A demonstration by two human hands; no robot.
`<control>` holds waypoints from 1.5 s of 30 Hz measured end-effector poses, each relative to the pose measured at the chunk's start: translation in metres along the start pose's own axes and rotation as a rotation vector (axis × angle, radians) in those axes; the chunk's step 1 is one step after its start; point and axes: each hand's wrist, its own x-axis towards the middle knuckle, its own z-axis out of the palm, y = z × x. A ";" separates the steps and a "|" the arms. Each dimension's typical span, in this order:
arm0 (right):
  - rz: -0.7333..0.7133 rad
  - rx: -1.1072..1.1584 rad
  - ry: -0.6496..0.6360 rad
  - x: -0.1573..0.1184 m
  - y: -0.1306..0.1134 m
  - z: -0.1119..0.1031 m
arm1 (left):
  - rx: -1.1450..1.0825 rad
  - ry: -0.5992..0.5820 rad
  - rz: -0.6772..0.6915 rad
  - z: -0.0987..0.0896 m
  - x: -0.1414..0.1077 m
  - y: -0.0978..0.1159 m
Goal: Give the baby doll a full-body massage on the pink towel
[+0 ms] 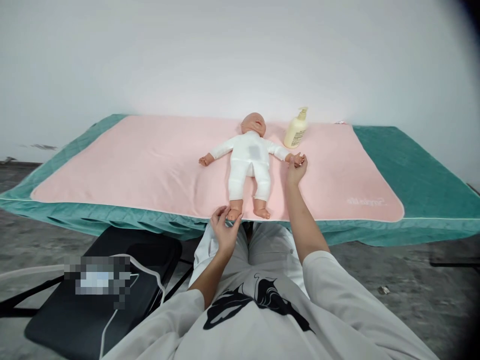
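Observation:
A baby doll (250, 150) in a white body suit lies on its back on a pink mat (161, 160), head toward the wall and feet toward me. My right hand (297, 174) is closed round the doll's hand on the right side, thumb and fingers on either side of it. At the mat's near edge, my left hand (225, 231) has its thumb and fingers about the doll's left-side foot (234, 212), seemingly gripping it. The doll's other foot and other hand lie free. Just beyond my right hand stands a pale yellow pump bottle (296, 131).
The pink mat covers much of a bed with a green cover (408, 170), set against a white wall (240, 55). A black folding chair (131, 255) stands at my lower left, with a white cable and a blurred-out item on it. My legs touch the bed's near side.

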 end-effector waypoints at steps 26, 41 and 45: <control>-0.391 -0.053 -0.163 -0.025 -0.032 0.017 | -0.401 0.016 -0.124 0.002 0.038 0.039; -0.575 -0.228 -0.548 -0.033 -0.029 0.019 | -0.352 -0.024 0.001 0.032 0.099 0.075; -0.595 -0.278 -0.609 -0.034 -0.031 0.021 | -0.374 -0.040 0.006 0.043 0.103 0.074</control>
